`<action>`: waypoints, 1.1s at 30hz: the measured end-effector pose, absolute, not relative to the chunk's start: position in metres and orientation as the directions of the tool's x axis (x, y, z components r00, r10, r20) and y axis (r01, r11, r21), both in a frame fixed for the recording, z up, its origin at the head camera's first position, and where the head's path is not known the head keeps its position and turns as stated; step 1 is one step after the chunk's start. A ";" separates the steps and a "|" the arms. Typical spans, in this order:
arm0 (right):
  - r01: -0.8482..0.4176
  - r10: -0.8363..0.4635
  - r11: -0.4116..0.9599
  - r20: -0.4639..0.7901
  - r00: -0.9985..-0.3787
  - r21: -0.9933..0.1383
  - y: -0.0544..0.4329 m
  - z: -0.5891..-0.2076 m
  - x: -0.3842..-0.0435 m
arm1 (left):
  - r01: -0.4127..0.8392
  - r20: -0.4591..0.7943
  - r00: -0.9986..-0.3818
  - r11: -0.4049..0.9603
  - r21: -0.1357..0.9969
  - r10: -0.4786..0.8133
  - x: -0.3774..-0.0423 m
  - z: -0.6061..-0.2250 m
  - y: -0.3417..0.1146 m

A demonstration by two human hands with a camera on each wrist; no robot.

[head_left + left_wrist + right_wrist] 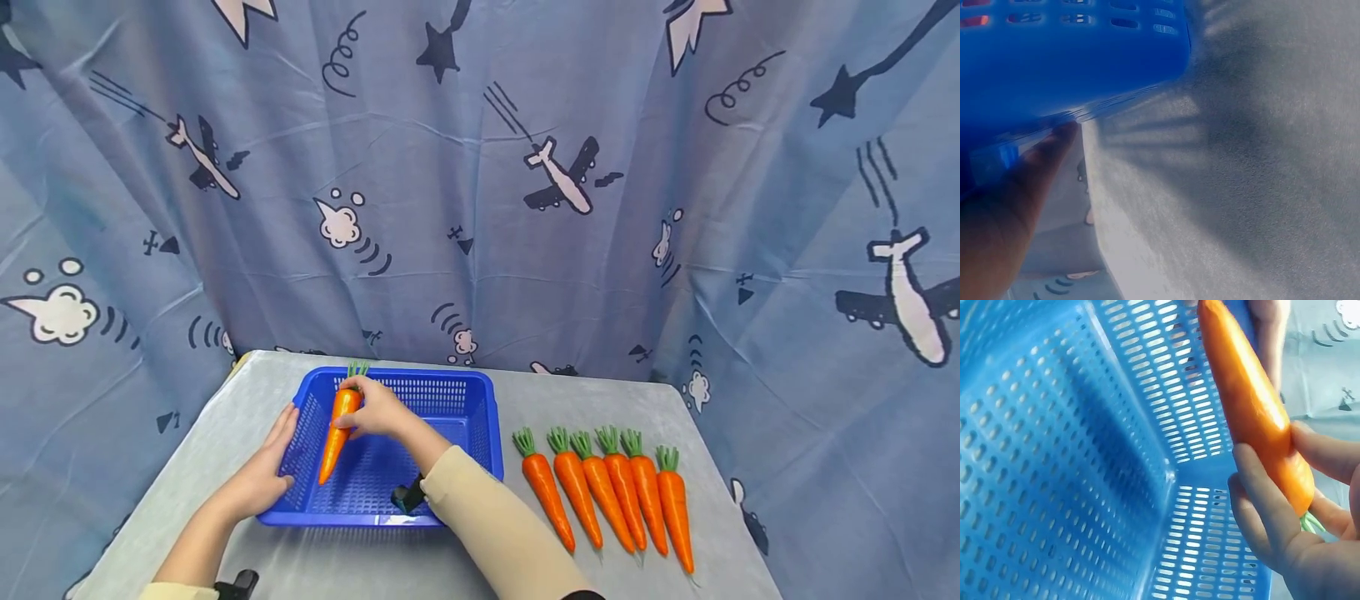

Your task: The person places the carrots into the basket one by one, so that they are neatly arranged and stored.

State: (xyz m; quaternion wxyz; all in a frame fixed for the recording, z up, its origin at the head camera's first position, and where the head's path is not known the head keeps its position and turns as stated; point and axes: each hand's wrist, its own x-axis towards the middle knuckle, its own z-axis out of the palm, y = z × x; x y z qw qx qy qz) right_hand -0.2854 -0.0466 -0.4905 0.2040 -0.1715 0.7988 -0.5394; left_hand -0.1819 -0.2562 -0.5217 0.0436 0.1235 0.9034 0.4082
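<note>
1. My right hand (375,411) holds a glossy orange, tapered carrot with a short green leafy top (334,437). The fingers are drawn narrow round its thick end, pressing from both sides.
2. The green top pokes out past my fingers toward the back rim; the slim tip runs free of them, toward me and slightly left.
3. Position: carrot over the left part of a blue rectangular plastic basket with slotted walls (367,483). Cannot tell whether the tip touches the floor of it.
4. My left hand (258,479) rests against the basket's left side, fingers straight, thumb set apart from them.
5. Appearance: carrot skin smooth, evenly orange, a bright glare along its length. The leaf stalks are thin and green.
6. Clearance: left wall near the carrot, right wall well apart. To the carrot's right, the perforated floor shows uncovered, with my right forearm crossing above the far right part.
7. Right of the basket, six similar orange carrots with green tops (625,492) lie in a row on the pale grey tabletop (585,404). A strip of table separates the nearest from the basket; tips point toward me.
</note>
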 end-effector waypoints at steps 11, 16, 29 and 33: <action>0.058 -0.527 0.340 -0.241 -0.815 -0.939 -0.065 -0.503 -0.285 | 0.195 0.029 -0.966 0.653 0.732 0.256 -0.182 -0.525 -0.257; 0.087 -0.536 0.318 -0.255 -0.805 -0.944 -0.070 -0.509 -0.288 | 0.205 0.037 -0.965 0.662 0.721 0.259 -0.184 -0.524 -0.257; 0.063 -0.555 0.483 -0.361 -0.749 -0.873 -0.081 -0.522 -0.283 | 0.176 0.001 -0.969 0.682 0.710 0.249 -0.182 -0.523 -0.257; 0.037 -0.560 0.537 -0.389 -0.731 -0.843 -0.079 -0.522 -0.282 | 0.177 0.002 -0.968 0.681 0.711 0.250 -0.183 -0.522 -0.257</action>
